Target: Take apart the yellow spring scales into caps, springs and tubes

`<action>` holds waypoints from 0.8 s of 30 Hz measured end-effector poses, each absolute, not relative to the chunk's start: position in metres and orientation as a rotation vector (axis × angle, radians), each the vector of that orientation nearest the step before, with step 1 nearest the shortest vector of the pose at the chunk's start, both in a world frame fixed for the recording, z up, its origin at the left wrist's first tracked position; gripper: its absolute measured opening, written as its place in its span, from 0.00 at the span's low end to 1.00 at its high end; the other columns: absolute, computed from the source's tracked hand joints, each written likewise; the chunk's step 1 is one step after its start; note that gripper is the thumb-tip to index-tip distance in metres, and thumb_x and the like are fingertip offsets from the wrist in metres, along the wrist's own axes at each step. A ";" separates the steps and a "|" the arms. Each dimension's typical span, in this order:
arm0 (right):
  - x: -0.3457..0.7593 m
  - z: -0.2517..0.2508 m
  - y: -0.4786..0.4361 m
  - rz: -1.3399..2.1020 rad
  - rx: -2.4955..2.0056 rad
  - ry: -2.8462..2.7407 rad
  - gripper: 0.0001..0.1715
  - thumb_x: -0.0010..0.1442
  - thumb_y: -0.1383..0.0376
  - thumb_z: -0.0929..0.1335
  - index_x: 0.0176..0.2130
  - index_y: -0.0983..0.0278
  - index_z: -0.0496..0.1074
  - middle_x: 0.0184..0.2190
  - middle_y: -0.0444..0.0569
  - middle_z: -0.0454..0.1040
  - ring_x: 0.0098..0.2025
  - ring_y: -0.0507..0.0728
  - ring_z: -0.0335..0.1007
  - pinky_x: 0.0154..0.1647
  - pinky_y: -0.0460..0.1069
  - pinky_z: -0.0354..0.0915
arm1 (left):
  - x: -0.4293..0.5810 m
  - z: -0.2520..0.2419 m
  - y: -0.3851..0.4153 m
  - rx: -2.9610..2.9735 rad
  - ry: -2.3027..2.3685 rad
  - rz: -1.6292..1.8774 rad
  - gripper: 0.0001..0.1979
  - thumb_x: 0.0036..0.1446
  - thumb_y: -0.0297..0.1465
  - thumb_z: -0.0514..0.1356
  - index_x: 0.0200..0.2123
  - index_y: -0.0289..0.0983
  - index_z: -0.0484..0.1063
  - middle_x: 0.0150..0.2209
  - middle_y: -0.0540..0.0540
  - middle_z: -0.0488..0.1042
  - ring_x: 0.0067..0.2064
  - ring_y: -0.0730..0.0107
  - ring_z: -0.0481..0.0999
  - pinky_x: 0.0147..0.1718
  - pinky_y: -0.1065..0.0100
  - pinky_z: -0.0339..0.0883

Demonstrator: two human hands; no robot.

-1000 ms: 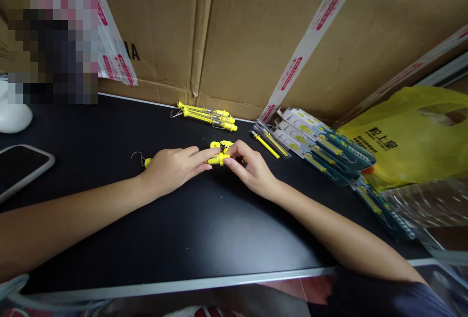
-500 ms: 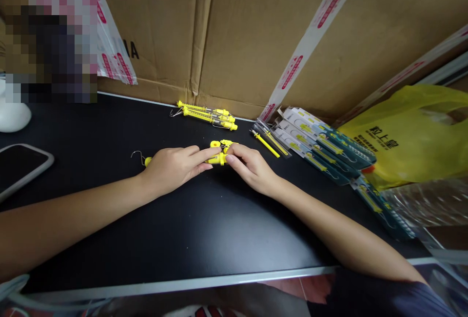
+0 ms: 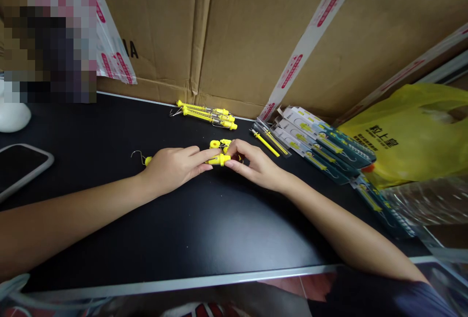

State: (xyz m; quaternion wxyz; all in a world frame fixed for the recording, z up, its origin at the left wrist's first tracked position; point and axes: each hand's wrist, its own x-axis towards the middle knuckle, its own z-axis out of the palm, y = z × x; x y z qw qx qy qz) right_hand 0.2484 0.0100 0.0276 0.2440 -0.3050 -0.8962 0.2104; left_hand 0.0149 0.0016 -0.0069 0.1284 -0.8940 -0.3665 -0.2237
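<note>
My left hand [image 3: 171, 169] is closed around a yellow spring scale [image 3: 220, 160] that lies level just above or on the black table. The scale's metal hook sticks out on the left of that hand; its middle is hidden by the palm and fingers. My right hand [image 3: 256, 163] is at the scale's right end, with thumb and fingertips curled about the yellow end piece. Small yellow parts [image 3: 215, 144] lie right behind the scale, partly covered by the right fingers.
Several yellow spring scales [image 3: 208, 116] lie at the back. Thin yellow sticks [image 3: 266, 143], one in clear wrap, sit near printed boxes [image 3: 310, 136]. A yellow plastic bag [image 3: 413, 136] stands at right, a phone [image 3: 24, 166] at left. A large cardboard box [image 3: 153, 29] walls the back.
My right thumb and fingers have shifted slightly and spread a little, baring more of the scale's yellow end. The left hand stays in place on the spring scale.
</note>
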 end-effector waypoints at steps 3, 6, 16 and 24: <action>0.247 0.029 0.010 0.514 -0.867 -2.490 0.12 0.66 0.60 0.59 0.33 0.63 0.62 0.30 0.46 0.65 0.33 0.52 0.59 0.36 0.47 0.58 | 0.015 -0.006 0.001 -2.588 -1.042 -0.642 0.19 0.65 0.42 0.45 0.56 0.48 0.63 0.29 0.53 0.71 0.28 0.75 0.72 0.25 0.74 0.57; 0.245 0.031 0.008 0.561 -0.874 -2.507 0.14 0.67 0.61 0.58 0.31 0.64 0.62 0.28 0.46 0.64 0.31 0.52 0.59 0.35 0.47 0.58 | 0.016 -0.006 0.001 -2.559 -1.011 -0.631 0.19 0.65 0.42 0.45 0.57 0.49 0.63 0.29 0.54 0.71 0.28 0.75 0.72 0.25 0.73 0.57; 0.247 0.028 0.007 0.794 -0.886 -2.339 0.09 0.62 0.61 0.65 0.36 0.63 0.61 0.29 0.43 0.64 0.30 0.50 0.60 0.32 0.46 0.60 | 0.015 -0.007 0.001 -2.585 -1.040 -0.651 0.19 0.65 0.42 0.45 0.56 0.47 0.64 0.29 0.53 0.71 0.27 0.75 0.73 0.23 0.73 0.58; 0.249 0.031 0.008 0.768 -0.905 -2.393 0.12 0.62 0.58 0.64 0.40 0.63 0.61 0.31 0.44 0.65 0.31 0.50 0.60 0.33 0.46 0.60 | 0.016 -0.007 0.001 -2.594 -1.013 -0.674 0.19 0.65 0.42 0.45 0.55 0.47 0.64 0.29 0.53 0.72 0.28 0.76 0.72 0.25 0.74 0.58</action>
